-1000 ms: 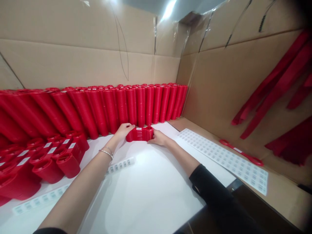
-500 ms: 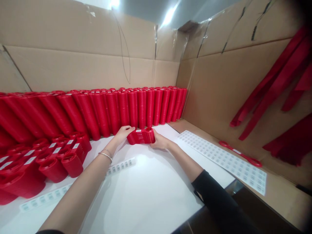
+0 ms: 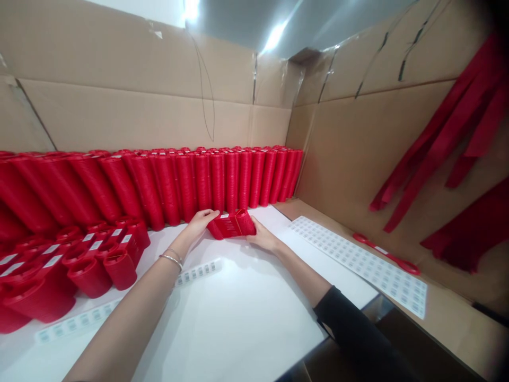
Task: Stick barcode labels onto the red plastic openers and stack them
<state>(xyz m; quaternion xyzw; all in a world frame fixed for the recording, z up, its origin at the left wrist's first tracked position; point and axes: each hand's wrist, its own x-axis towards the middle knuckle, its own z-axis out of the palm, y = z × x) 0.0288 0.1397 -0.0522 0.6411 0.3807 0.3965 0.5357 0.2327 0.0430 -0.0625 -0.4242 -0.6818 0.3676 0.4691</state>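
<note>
Between my two hands is a short stack of flat red pieces [image 3: 229, 227], its layers showing as fine lines along the side. It has a small white label on top and a thin yellowish band around it, right of the middle. My left hand [image 3: 202, 223] is closed on its left end, thumb along the top edge. My right hand [image 3: 263, 234] grips the right end, its fingers partly hidden behind the stack. The stack leans over slightly just above the white table [image 3: 238, 297]. A narrow label strip [image 3: 199, 271] lies near my left wrist.
Tall red stacks [image 3: 185, 185] line the cardboard wall [image 3: 139, 111]. Shorter labelled red stacks [image 3: 89, 276] stand at left, beside another label strip [image 3: 75, 322]. To the right lie a label sheet [image 3: 358, 265] and a red piece with ringed ends [image 3: 385, 253]. Red ribbons [image 3: 441, 132] hang there.
The stack has tilted in my hands, its layers now slanting at the right end. The band shows farther from that end. The view has shifted slightly.
</note>
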